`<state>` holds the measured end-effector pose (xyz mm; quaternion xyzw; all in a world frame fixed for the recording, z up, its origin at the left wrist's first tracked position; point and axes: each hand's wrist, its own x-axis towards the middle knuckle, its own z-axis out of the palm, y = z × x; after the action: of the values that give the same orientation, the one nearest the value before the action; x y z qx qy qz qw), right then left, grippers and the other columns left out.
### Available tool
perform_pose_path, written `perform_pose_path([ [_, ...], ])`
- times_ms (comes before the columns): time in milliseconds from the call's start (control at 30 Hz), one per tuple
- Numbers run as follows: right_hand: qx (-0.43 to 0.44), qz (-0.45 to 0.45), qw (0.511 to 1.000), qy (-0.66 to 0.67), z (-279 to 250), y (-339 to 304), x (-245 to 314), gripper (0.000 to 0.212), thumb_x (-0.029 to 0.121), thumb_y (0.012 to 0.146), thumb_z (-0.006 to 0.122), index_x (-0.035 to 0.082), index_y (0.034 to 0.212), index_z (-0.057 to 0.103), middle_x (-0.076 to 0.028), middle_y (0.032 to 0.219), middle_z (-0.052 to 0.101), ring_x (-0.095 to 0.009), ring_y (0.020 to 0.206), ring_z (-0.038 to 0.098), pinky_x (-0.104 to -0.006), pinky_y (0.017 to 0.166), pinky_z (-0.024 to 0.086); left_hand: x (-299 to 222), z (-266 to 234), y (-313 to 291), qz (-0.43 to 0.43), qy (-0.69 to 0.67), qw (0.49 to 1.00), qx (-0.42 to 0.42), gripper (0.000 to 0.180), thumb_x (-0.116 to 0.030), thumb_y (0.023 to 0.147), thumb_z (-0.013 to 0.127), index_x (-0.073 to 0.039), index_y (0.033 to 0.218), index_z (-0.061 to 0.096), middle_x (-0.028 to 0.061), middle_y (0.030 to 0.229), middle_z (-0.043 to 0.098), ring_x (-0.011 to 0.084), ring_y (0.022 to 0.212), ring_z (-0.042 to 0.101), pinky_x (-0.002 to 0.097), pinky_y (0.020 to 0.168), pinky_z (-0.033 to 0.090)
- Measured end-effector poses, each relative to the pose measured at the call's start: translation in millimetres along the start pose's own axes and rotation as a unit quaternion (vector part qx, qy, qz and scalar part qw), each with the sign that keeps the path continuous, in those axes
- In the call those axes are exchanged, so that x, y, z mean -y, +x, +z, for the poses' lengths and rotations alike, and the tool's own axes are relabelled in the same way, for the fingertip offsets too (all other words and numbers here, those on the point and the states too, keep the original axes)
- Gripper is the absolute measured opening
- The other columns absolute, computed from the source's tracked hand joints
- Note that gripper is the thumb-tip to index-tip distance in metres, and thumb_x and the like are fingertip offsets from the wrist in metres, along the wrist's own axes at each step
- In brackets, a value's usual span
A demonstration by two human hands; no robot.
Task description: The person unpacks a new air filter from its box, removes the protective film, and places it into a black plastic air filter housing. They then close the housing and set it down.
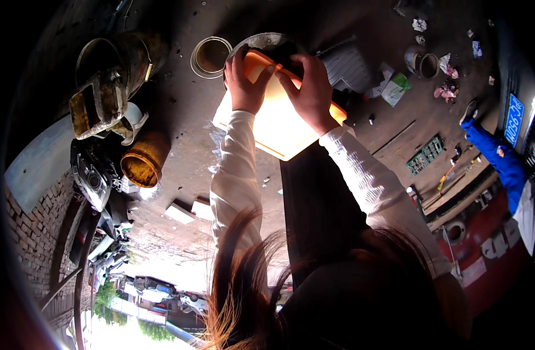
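Both my hands hold a flat rectangular panel with an orange rim and a pale, brightly lit face (279, 125), tilted over a round metal basin (260, 39). My left hand (244, 81) grips the panel's upper left edge. My right hand (308, 87) grips its upper right edge, fingers curled over the orange rim. Both arms wear white ribbed sleeves. Strands of my hair hang into the lower part of the picture.
A round metal tin (210, 56) lies left of the basin. Rusty cans and drums (142, 160) and engine parts (92, 175) pile up at the left. Crumpled litter (448, 90) and a green crate (425, 154) lie at the right. A person in blue (501, 160) is at the far right.
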<state>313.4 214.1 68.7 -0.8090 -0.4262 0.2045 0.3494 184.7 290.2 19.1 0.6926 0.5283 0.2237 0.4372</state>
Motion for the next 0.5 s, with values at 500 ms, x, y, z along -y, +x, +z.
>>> perform_pose_path([
  [500,0.067,-0.048,0.995,-0.055,7,-2,-18,0.033,0.032,0.083,0.069,0.007,0.099,0.053,-0.01,0.097,0.057,-0.031,0.094,0.054,-0.0421,0.074,0.048,-9,15,-43,-0.062,0.199,0.959,-0.193,0.094,-0.06,0.08,0.062,0.005,0.14,0.03,0.0258,0.137,0.039,0.0404,0.128,0.035,0.0509,0.109,0.025],
])
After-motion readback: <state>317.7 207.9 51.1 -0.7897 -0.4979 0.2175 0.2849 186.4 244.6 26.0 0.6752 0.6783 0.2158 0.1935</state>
